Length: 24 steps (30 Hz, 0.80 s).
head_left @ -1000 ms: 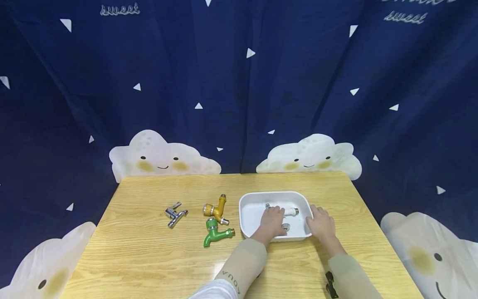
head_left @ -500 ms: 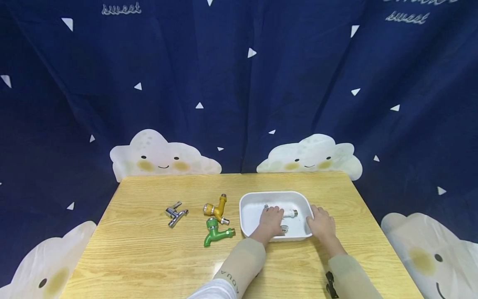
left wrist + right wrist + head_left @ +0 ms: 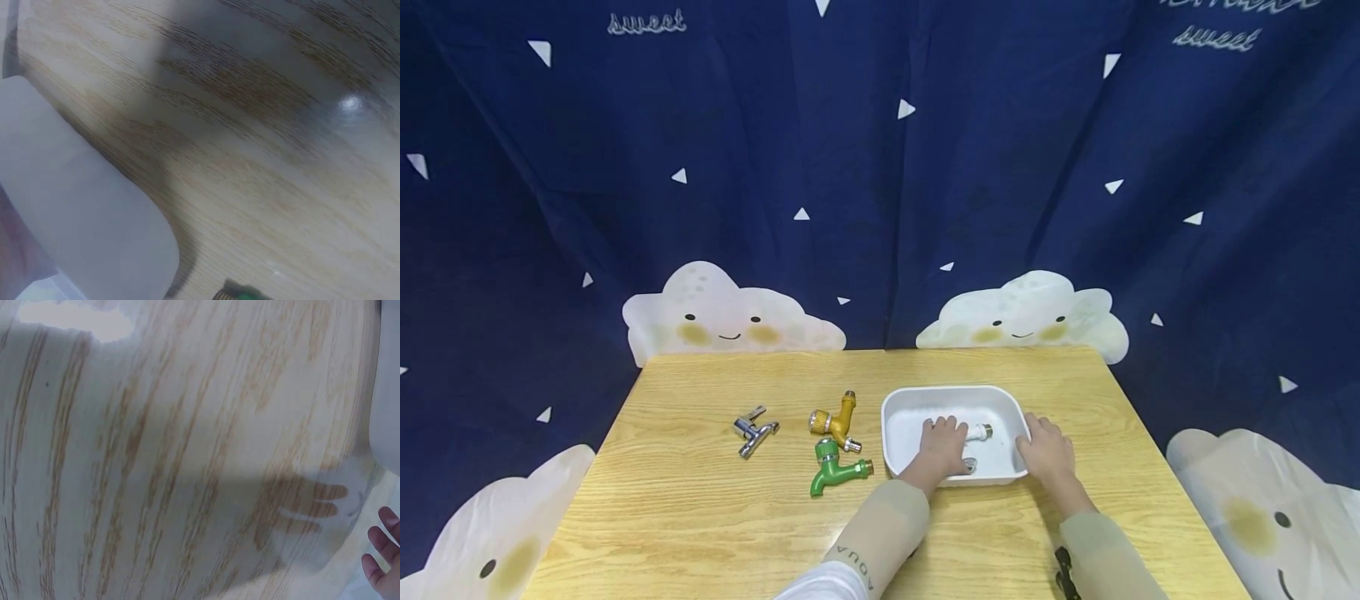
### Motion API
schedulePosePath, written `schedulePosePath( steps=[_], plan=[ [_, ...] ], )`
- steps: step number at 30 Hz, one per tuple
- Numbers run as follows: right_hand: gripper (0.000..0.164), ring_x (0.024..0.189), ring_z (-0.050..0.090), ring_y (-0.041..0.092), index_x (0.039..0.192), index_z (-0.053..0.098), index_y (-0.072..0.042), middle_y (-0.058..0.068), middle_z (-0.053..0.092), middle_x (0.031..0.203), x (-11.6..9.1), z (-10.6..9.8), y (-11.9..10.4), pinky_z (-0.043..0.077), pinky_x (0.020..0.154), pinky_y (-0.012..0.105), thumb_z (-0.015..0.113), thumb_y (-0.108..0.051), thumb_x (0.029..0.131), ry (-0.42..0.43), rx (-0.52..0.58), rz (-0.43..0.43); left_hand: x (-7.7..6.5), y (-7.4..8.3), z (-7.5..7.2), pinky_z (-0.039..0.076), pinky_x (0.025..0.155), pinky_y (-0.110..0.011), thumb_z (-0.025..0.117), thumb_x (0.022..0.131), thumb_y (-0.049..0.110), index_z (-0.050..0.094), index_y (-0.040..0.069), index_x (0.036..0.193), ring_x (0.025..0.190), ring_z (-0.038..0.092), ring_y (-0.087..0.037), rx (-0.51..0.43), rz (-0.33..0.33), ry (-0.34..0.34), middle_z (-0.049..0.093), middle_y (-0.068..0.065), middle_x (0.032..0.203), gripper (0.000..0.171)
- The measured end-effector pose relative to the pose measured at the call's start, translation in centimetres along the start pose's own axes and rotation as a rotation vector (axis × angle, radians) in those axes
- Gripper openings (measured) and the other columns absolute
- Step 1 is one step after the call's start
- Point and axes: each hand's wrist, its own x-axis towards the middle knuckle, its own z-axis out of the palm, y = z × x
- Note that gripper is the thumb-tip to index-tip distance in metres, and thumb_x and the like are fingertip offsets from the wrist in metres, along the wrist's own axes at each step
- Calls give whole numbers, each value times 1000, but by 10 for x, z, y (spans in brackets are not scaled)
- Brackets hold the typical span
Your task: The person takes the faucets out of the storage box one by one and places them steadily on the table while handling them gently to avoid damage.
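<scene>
A white basin [image 3: 902, 400] stands on the wooden table. Inside it lies a white faucet [image 3: 976, 433], its threaded brass end pointing right. My left hand [image 3: 942, 446] reaches over the near wall and grips the faucet's middle, hiding much of it. A round chrome piece [image 3: 970, 465] shows beside the thumb; whether it belongs to the faucet I cannot tell. My right hand [image 3: 1049, 450] holds the basin's right wall, thumb at the rim. In the right wrist view some of its fingers [image 3: 389, 537] show outside the basin.
Left of the basin lie a yellow faucet [image 3: 842, 421], a green faucet [image 3: 835, 473] and, farther left, a chrome faucet [image 3: 752, 431]. The wooden table [image 3: 685, 517] ends at a dark blue curtain [image 3: 850, 167] with cloud prints.
The white faucet has shifted slightly left and nearer inside the basin, along with my left hand. My right hand and the basin have hardly moved.
</scene>
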Motion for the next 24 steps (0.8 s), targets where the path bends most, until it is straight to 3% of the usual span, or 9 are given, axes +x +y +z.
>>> schedulePosePath(
  steps=[24],
  plan=[
    [52, 105, 47, 44, 128, 43, 0, 25, 50, 116, 0, 0, 1, 39, 82, 60, 41, -26, 83, -2, 4, -9, -8, -16, 3, 38, 91, -40, 73, 64, 56, 54, 18, 112, 99, 47, -18, -75, 9, 53, 52, 2, 105, 64]
  ],
)
